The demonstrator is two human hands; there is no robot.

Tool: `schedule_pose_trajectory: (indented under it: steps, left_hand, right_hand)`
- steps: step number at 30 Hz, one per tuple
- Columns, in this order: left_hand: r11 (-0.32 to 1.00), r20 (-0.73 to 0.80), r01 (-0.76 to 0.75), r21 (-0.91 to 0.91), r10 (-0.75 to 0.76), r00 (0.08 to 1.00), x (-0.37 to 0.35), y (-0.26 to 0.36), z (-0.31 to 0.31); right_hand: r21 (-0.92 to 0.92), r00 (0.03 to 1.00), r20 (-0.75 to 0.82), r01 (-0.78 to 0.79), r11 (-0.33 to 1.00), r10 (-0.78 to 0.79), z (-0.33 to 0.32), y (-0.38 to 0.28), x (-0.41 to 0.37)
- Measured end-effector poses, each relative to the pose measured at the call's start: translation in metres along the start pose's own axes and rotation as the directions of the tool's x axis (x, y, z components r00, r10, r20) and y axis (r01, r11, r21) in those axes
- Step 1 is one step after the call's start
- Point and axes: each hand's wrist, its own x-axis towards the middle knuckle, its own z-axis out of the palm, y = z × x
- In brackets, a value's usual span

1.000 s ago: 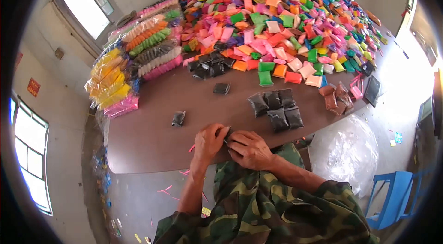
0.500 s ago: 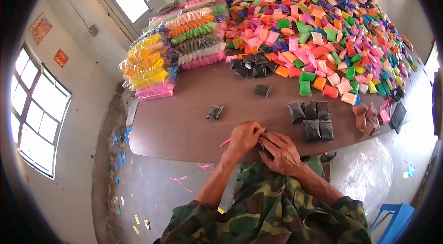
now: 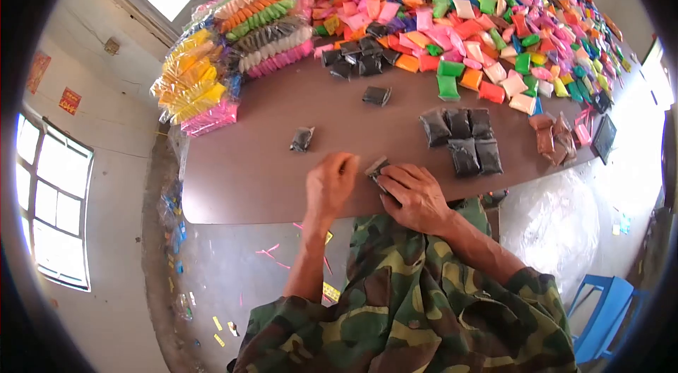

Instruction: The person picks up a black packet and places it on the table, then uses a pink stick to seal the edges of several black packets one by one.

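My right hand (image 3: 415,194) rests at the table's near edge, its fingers closed over a small black packet (image 3: 376,167) whose upper end sticks out at the fingertips. To the left, apart from that packet, my left hand (image 3: 330,181) is raised with curled fingers, slightly blurred; whatever may be in it is hidden. A single black packet (image 3: 302,139) lies just beyond my left hand, and another black packet (image 3: 377,95) lies farther back. Several black packets (image 3: 463,140) are laid side by side in two rows to the right of my right hand.
A big heap of colourful packets (image 3: 452,20) covers the table's far side. Clear bags of sorted packets (image 3: 272,27) are stacked at the back left. Brown packets (image 3: 554,139) and a dark flat object (image 3: 604,134) lie right. A blue chair (image 3: 604,313) stands lower right.
My left hand has come away from my right hand and moved left. The black packet now shows at my right fingertips. The whole view has shifted, with the table higher in it.
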Motion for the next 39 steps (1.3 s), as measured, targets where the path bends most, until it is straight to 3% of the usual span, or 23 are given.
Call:
schedule_pose_trajectory:
  steps: [3,6,9,15,21,27,30,33,36,39]
  left_hand:
    - [0.98,-0.018,0.124,0.154,-0.122,0.992,-0.008,0.0,-0.032]
    - [0.946,0.06,0.059,0.319,-0.082,0.995,-0.027,-0.014,-0.04]
    - [0.95,0.041,0.148,0.274,-0.166,0.985,-0.037,-0.024,-0.038]
    - [0.93,0.109,-0.022,0.366,-0.02,0.994,-0.031,-0.029,-0.035]
    - [0.937,0.125,-0.072,0.342,0.03,0.992,-0.031,-0.032,-0.034]
    - [0.891,0.125,-0.051,0.451,-0.007,0.992,-0.035,-0.037,-0.031]
    - [0.909,0.061,0.073,0.411,-0.107,0.992,-0.035,-0.032,-0.035]
    - [0.957,0.052,0.135,0.255,-0.153,0.987,-0.032,-0.015,-0.041]
    - [0.97,0.152,0.237,0.059,-0.244,0.958,-0.034,-0.002,-0.037]
    - [0.992,0.049,0.05,0.114,-0.056,0.997,-0.039,0.002,-0.02]
  right_hand:
    - [-0.01,1.0,0.003,-0.005,1.0,0.005,-0.001,-0.003,0.003]
    - [-0.029,1.0,0.011,-0.009,1.0,0.009,0.0,-0.002,0.002]
    - [-0.024,1.0,-0.009,-0.016,1.0,0.016,0.0,-0.004,0.003]
    - [0.001,1.0,-0.007,-0.006,1.0,0.006,0.0,-0.002,0.003]
    - [0.023,0.999,-0.003,-0.04,0.999,0.04,-0.003,-0.002,0.002]
    - [0.032,0.999,0.007,-0.04,0.999,0.04,-0.004,-0.001,0.002]
    - [0.058,0.998,0.002,-0.059,0.997,0.059,-0.005,-0.003,0.002]
    - [0.05,0.998,0.007,-0.056,0.997,0.056,-0.004,-0.002,0.0]
    - [0.051,0.998,0.006,-0.068,0.996,0.068,-0.004,-0.002,0.0]
    - [0.049,0.997,-0.001,-0.072,0.996,0.072,-0.003,-0.002,-0.001]
